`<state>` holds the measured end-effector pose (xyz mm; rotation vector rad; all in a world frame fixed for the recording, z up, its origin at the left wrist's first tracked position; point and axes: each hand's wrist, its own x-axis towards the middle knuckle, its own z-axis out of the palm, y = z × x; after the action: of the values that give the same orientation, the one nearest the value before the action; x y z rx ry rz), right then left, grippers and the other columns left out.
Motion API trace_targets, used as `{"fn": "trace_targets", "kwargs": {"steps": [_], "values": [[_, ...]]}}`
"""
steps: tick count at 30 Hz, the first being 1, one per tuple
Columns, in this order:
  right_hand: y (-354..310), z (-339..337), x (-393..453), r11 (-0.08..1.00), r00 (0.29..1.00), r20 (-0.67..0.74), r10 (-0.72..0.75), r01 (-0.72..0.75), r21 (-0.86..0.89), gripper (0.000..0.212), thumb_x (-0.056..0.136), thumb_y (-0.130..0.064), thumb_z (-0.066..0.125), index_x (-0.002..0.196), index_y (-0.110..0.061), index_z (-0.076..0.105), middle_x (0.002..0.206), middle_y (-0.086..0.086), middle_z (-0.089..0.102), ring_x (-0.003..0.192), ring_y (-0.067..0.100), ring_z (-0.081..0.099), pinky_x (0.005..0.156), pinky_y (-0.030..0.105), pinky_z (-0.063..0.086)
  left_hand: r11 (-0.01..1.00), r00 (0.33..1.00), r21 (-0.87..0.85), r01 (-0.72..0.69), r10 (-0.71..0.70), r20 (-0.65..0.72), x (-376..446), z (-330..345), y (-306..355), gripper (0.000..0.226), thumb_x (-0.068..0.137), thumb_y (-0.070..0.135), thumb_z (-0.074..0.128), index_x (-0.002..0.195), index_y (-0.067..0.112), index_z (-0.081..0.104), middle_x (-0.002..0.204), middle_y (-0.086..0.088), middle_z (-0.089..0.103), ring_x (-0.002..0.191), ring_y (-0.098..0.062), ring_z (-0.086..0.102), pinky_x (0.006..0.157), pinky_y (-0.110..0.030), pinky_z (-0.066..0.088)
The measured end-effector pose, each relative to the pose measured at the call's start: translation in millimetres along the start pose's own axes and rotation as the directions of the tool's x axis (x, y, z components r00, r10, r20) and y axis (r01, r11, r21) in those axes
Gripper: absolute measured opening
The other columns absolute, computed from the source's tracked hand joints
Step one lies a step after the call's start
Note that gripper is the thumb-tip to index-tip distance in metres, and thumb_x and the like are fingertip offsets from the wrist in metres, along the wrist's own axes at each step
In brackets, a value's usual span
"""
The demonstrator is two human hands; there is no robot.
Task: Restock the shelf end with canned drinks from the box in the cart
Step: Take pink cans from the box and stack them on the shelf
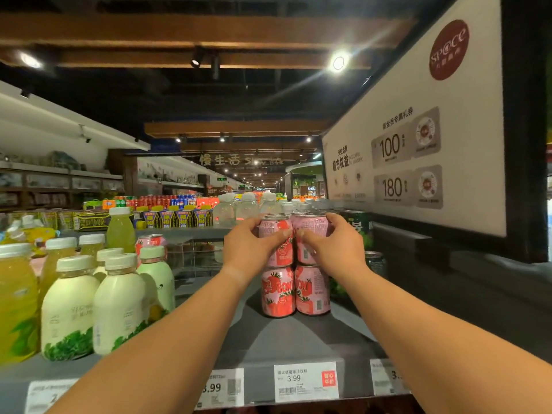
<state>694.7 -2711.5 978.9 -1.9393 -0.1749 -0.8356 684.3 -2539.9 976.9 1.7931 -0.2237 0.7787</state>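
Both hands reach to the back of the shelf (298, 339), where pink cans stand two high. The left hand (254, 245) curls its fingers (280, 234) round the upper left can (276, 231); the right hand (334, 243) wraps the upper right can (310, 227) the same way. Each top can sits on a lower can (279, 291), seemingly so the stack takes more stock on the same patch of shelf. The two-handed grip probably lets the person square the pair together and keep them from tipping. The cans line up above the 3.99 tag (306, 382), beside juice bottles (119, 300) on the left and a dark can (376, 262) on the right. Box and cart are out of view.
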Motion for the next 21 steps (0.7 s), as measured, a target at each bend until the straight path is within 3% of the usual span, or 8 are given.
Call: {"fn": "trace_targets", "kwargs": {"steps": [2,7,16,21], "values": [[0.9,2.3,-0.1,1.000,1.000,0.007,-0.013,0.013,-0.001,0.080,0.074,-0.055,0.075,0.140,-0.021,0.046,0.128,0.001,0.059,0.115,0.021,0.057,0.097,0.043,0.050,1.000,1.000,-0.028,0.002,-0.002,-0.006,-4.0,0.5,-7.5,0.036,0.070,0.042,0.087,0.100,0.033,0.069,0.094,0.016,0.072,0.081,0.009,0.067,0.069,-0.015,0.056],[6.3,7.5,-3.4,0.999,1.000,0.002,-0.031,0.031,0.022,0.077,0.076,-0.054,0.074,0.139,-0.022,0.046,0.127,-0.001,0.059,0.114,0.019,0.057,0.096,0.042,0.050,0.996,0.997,-0.056,0.066,-0.064,0.034,-10.9,1.5,-20.1,0.043,0.072,0.046,0.084,0.106,0.022,0.074,0.093,0.010,0.076,0.085,-0.006,0.073,0.085,-0.038,0.060],[16.6,15.2,-16.1,0.999,0.999,0.033,-0.038,0.037,0.029,0.081,0.074,-0.058,0.070,0.142,-0.039,0.030,0.126,-0.004,0.062,0.110,0.019,0.060,0.094,0.045,0.052,0.995,0.995,-0.070,0.073,-0.067,0.080,-11.3,0.8,-26.2,0.041,0.070,0.048,0.085,0.104,0.025,0.076,0.090,0.012,0.077,0.083,-0.006,0.074,0.085,-0.037,0.060],[21.1,16.4,-17.2,0.999,0.999,-0.003,-0.038,0.038,0.004,0.054,0.072,-0.055,0.072,0.115,-0.038,0.043,0.103,-0.012,0.063,0.095,0.015,0.064,0.080,0.036,0.054,0.996,0.994,-0.054,0.067,-0.063,0.086,-12.8,2.1,-25.3,0.044,0.068,0.052,0.084,0.104,0.027,0.076,0.087,0.016,0.076,0.079,-0.001,0.072,0.081,-0.031,0.060]]}}
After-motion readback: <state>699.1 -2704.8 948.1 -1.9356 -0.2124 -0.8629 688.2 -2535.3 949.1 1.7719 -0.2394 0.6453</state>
